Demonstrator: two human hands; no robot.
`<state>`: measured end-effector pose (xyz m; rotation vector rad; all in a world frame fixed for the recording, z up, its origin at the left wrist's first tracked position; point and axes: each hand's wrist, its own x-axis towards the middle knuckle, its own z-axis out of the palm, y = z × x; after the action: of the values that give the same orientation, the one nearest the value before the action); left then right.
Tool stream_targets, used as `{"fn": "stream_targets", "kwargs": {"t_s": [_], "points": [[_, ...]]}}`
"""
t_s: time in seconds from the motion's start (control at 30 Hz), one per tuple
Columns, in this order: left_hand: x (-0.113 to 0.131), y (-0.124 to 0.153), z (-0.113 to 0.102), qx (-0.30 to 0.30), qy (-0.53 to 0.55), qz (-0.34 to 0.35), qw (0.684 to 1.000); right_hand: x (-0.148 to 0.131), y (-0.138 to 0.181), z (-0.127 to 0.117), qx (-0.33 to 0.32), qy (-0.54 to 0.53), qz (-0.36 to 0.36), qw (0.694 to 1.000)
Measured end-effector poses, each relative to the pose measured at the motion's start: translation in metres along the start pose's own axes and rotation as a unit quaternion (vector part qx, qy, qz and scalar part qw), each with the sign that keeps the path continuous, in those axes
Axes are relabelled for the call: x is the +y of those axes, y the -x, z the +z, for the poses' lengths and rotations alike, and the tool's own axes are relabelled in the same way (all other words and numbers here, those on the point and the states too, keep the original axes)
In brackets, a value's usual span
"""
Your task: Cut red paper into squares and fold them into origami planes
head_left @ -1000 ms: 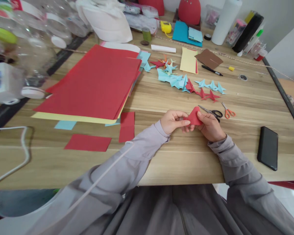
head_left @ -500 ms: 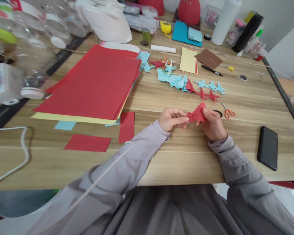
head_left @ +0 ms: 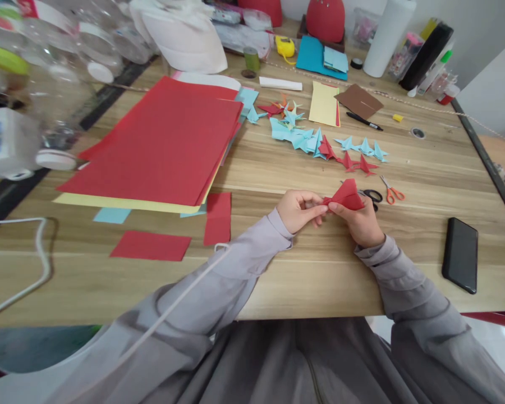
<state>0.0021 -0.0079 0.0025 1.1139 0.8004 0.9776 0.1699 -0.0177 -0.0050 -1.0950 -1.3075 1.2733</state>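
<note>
A small folded red paper piece (head_left: 345, 196) is held just above the wooden table (head_left: 311, 280) between both hands. My left hand (head_left: 298, 210) pinches its left tip with closed fingers. My right hand (head_left: 359, 221) grips it from below and behind, thumb pressed on the fold. Black-handled scissors (head_left: 372, 196) lie right behind the paper, partly hidden by it.
A stack of large red sheets (head_left: 160, 143) lies at left, with red scraps (head_left: 151, 245) in front. Folded blue and red paper cranes (head_left: 320, 143) lie behind the hands. Small orange scissors (head_left: 390, 192) and a black phone (head_left: 460, 253) lie at right. Bottles and clutter line the far edge.
The red paper has been turned and opened out to the right between my fingers. Both hands stayed at about the same spot on the table.
</note>
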Motion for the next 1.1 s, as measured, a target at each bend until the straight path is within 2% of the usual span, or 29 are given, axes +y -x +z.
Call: {"fn": "stream_targets", "kwargs": {"t_s": [0.33,0.5,0.7,0.97,1.1], "points": [[0.005,0.003,-0.004,-0.049,0.002,-0.009,0.999,-0.008,0.004,0.001,-0.05,-0.03,0.008,0.998],[0.006,0.003,-0.005,-0.063,0.02,-0.008,0.998,-0.012,0.004,0.005,-0.061,-0.091,0.022,0.994],[0.005,0.002,-0.005,-0.035,0.012,0.006,0.999,-0.013,0.003,0.008,-0.036,-0.112,0.047,0.992],[0.005,0.001,-0.004,-0.013,0.0,0.011,1.0,-0.007,0.003,0.008,-0.007,-0.075,-0.003,0.997],[0.004,0.002,-0.002,-0.013,-0.01,0.001,1.0,-0.004,0.003,0.006,-0.019,-0.057,-0.005,0.998]]}}
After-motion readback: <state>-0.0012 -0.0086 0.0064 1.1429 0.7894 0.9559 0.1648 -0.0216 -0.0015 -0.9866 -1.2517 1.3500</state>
